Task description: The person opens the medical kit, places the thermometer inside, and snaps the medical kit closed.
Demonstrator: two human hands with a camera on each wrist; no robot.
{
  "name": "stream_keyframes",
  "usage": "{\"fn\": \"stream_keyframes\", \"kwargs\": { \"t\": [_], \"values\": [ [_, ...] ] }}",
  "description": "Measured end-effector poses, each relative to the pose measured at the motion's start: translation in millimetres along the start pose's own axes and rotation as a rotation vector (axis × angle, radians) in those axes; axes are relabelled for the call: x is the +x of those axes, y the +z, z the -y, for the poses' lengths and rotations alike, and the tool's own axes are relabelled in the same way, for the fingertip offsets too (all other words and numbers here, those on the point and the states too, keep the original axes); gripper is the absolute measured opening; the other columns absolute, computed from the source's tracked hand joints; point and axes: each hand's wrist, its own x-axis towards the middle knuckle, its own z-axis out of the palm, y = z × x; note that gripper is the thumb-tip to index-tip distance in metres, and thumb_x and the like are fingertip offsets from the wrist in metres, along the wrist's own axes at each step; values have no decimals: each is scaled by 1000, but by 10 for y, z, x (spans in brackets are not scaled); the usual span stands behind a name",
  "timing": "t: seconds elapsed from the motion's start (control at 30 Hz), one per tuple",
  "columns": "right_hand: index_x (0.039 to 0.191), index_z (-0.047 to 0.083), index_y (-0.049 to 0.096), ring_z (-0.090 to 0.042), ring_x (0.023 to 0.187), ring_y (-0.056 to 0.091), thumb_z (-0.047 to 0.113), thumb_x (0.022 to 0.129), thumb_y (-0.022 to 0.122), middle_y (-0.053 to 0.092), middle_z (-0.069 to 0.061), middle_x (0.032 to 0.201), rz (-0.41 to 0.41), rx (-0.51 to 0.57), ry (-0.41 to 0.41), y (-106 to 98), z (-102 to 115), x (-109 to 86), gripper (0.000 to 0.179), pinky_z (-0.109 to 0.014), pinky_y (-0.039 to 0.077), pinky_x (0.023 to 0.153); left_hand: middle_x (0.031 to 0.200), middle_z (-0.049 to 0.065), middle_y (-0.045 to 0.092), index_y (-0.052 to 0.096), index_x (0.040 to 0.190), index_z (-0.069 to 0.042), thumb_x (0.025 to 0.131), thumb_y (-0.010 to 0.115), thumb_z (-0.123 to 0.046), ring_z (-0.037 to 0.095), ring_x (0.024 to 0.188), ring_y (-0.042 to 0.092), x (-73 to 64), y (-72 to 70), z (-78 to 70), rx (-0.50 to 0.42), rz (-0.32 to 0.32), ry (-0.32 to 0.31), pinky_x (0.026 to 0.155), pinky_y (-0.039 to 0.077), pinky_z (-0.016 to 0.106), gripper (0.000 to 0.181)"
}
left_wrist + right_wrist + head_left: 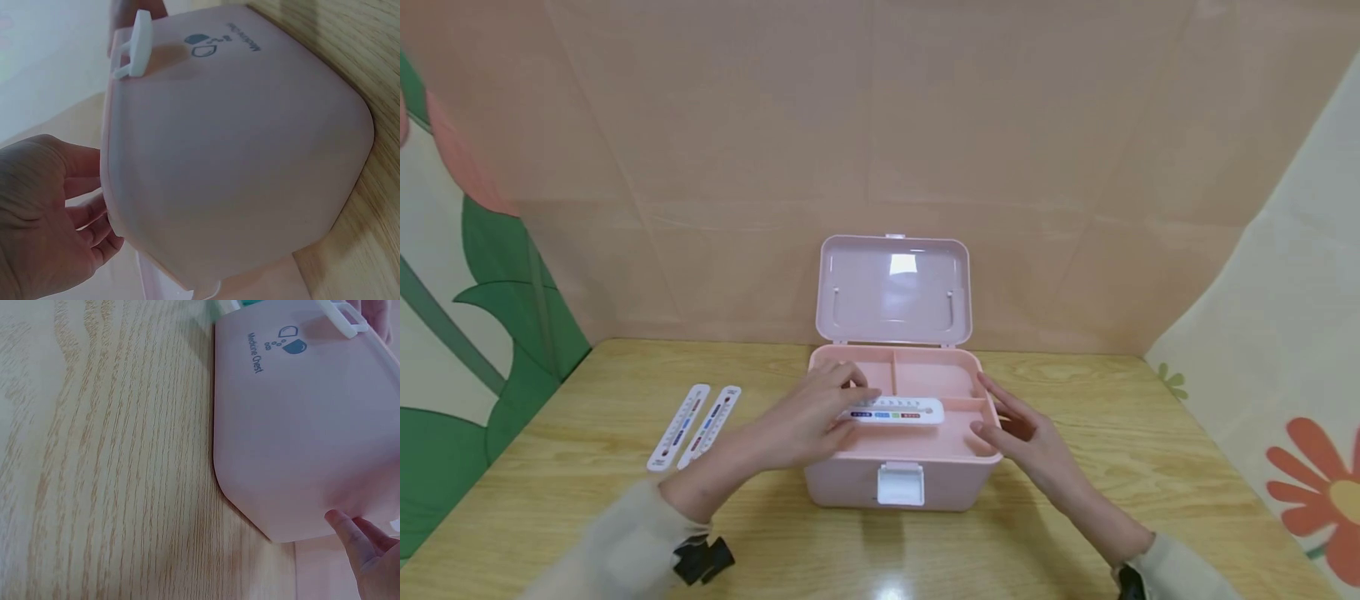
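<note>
The left grip (816, 412) pinches one end of a thermometer (910, 411) over the open pink box (846, 485); the right grip (1037, 446) loosely holds its right side. Kept level, the thermometer should clear the rim (955, 460). Two more thermometers (678, 427) lie on the desk (1075, 400).

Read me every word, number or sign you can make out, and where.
"Medicine Chest": front of the pink box.
Capsule sign: also on the box's front, next to those words.
Markings on the white strip in the left hand: too small to read.
Markings on the other two strips, on the table: also too small.
</note>
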Motion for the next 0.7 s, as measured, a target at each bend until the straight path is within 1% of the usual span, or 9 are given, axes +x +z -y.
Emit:
{"fn": "stream_keyframes", "kwargs": {
  "t": [0.13,0.27,0.3,0.4,0.5,0.57,0.63,0.7],
  "values": [
    [147,22,40,-30,117,57,21,90,66,48,-23,140,-8,-11,4,-1,1,-3,62,-20,51,84,105,7,58,66,119,-1,82,68,-5,20,96,49,25,42,9,-1,1,19,84,43,33,38],
    [147,21,41,-21,113,60,20,90,66,49,-23,139,-6,-4,3,0,0,-4,62,-20,51,84,105,7,58,65,120,-1,83,68,-7,20,95,49,35,60,9,-3,14,19,84,43,33,38],
    [147,20,41,-19,112,60,20,90,66,49,-23,139,-6,-4,1,0,1,-4,62,-20,51,84,106,7,58,65,121,-2,83,68,-8,19,96,48,37,60,7,-8,24,7,85,42,33,38],
    [147,21,41,-21,113,59,20,90,66,49,-23,140,-8,-10,4,-1,6,-7,62,-20,51,83,107,6,59,64,122,-2,84,68,-8,19,97,49,46,62,7,-22,41,-16,86,42,34,39],
    [147,21,41,-19,112,59,20,91,66,49,-22,140,-9,-16,5,-4,10,-10,61,-20,51,83,107,6,59,65,122,-2,84,68,-9,19,98,49,60,66,3,-35,49,-37,86,43,34,39],
    [147,21,41,-13,110,60,20,91,66,49,-22,139,-8,-16,4,-5,9,-9,61,-20,51,83,107,6,60,65,121,-1,84,69,-8,20,98,51,67,73,1,-42,42,-45,86,44,34,38],
    [147,22,41,-6,107,60,20,91,65,49,-22,140,-6,-14,0,-6,9,-8,61,-19,51,84,106,6,61,67,119,-1,84,69,-8,19,98,52,75,79,-5,-55,38,-65,86,45,34,36],
    [147,22,41,-4,105,59,20,91,65,49,-22,140,-6,-14,-2,-6,9,-6,61,-19,51,84,106,6,62,68,116,-1,83,70,-8,19,97,54,81,88,-9,-64,27,-80,85,47,33,34]
  ]
}}
